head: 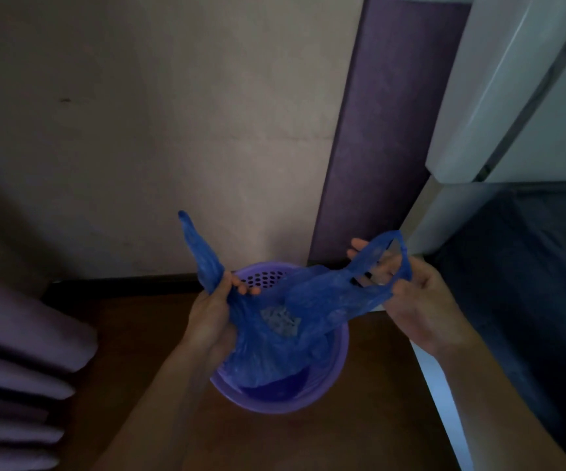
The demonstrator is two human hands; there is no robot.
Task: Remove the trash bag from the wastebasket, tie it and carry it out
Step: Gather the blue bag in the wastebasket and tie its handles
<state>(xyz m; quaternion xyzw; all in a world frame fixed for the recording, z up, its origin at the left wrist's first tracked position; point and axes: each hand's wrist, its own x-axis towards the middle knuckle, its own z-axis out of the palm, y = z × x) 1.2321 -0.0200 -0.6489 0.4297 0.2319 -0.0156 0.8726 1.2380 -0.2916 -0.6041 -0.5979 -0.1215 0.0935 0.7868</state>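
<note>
A blue plastic trash bag [312, 300] sits in a round purple wastebasket [337, 368] with a perforated wall, on the floor by the wall. My left hand [212, 314] grips the bag's left handle, whose end sticks up above the fist. My right hand [414, 294] holds the right handle loop, stretched out to the right over the fingers. The bag's mouth is pulled apart between both hands, and something grey shows inside. The bag's bottom still lies within the basket.
A beige wall [172, 147] with a dark baseboard stands behind the basket. Purple curtain folds [16, 362] hang at the left. A white cabinet [512, 96] and a dark bed surface with a white edge [526, 300] are at the right. The floor is brown.
</note>
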